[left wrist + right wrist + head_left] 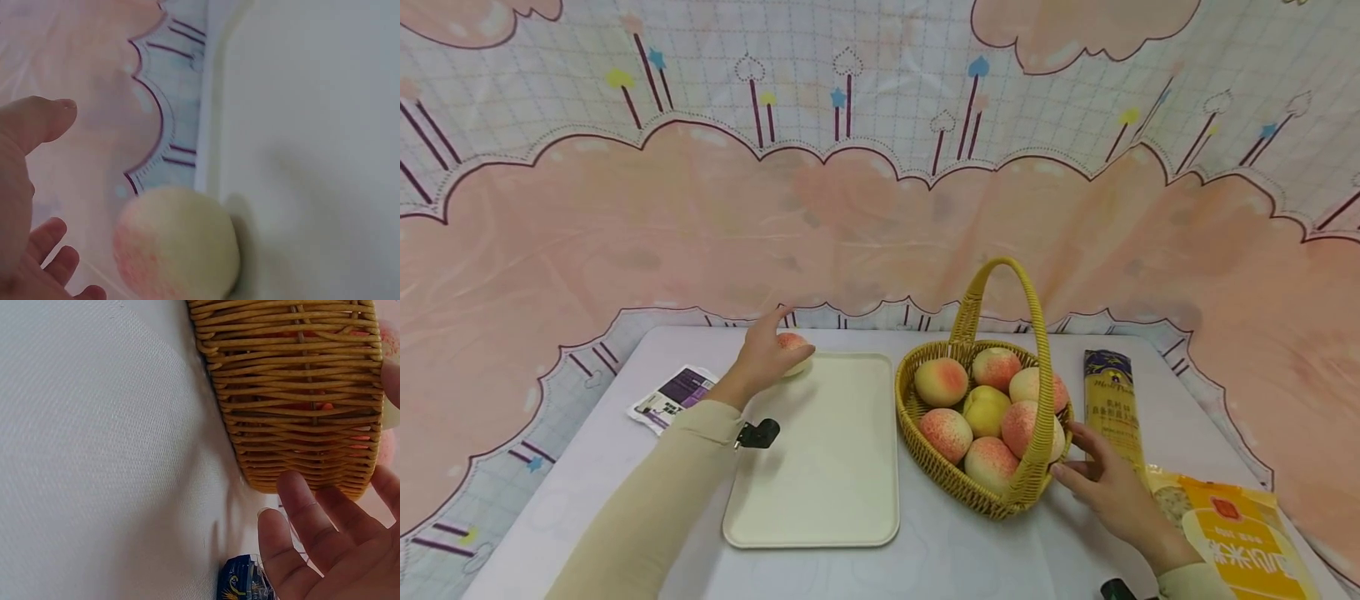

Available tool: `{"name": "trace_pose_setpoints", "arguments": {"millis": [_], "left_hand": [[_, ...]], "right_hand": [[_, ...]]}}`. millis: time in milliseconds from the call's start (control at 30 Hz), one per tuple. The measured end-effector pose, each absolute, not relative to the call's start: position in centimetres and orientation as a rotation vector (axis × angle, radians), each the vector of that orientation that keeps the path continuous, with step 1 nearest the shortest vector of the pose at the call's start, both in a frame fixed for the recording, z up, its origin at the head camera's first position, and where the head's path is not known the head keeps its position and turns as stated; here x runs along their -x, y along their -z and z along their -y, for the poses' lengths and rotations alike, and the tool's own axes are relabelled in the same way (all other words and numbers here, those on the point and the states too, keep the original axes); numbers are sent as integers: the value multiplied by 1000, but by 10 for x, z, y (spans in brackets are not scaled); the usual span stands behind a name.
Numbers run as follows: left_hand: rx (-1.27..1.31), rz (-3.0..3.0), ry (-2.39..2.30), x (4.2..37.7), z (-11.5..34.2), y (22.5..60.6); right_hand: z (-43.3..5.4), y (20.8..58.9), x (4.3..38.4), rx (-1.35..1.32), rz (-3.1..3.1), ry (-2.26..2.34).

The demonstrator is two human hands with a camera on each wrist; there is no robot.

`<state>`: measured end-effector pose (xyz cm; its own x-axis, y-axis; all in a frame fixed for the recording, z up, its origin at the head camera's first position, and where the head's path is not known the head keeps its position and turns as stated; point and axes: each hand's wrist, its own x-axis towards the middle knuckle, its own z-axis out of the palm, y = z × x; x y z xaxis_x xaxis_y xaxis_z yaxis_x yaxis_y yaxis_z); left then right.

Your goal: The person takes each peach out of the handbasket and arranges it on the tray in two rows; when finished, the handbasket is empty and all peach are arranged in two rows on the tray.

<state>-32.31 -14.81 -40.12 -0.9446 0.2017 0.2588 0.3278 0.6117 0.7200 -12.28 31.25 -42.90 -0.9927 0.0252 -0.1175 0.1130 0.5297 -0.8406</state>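
Observation:
Behind the far left corner of a cream tray (816,467), my left hand (763,354) reaches over a pink-and-cream peach (793,354). Its thumb and fingers are spread apart; in the left wrist view the peach (178,244) sits beside the fingers, at the tray's edge. A yellow woven basket (936,479) with a tall handle holds several peaches (946,435) and a yellow fruit (987,411). My right hand (1112,492) is at the basket's right side, fingers extended. In the right wrist view its fingertips (294,484) are right at the wicker wall.
A purple-and-white packet (673,396) lies left of the tray. Right of the basket lies a yellow package with a blue end (1111,400). Nearer the front right is an orange-and-yellow bag (1243,533). A patterned cloth (850,233) hangs behind the white table.

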Motion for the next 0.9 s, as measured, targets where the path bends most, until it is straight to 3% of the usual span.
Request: {"name": "trace_pose_setpoints", "arguments": {"millis": [133, 900], "left_hand": [[473, 2650, 1423, 317, 134, 392], [883, 2682, 1493, 271, 35, 379]], "right_hand": [[-313, 429, 123, -117, -2654, 1486], [-312, 427, 122, -124, -2653, 1484]]}}
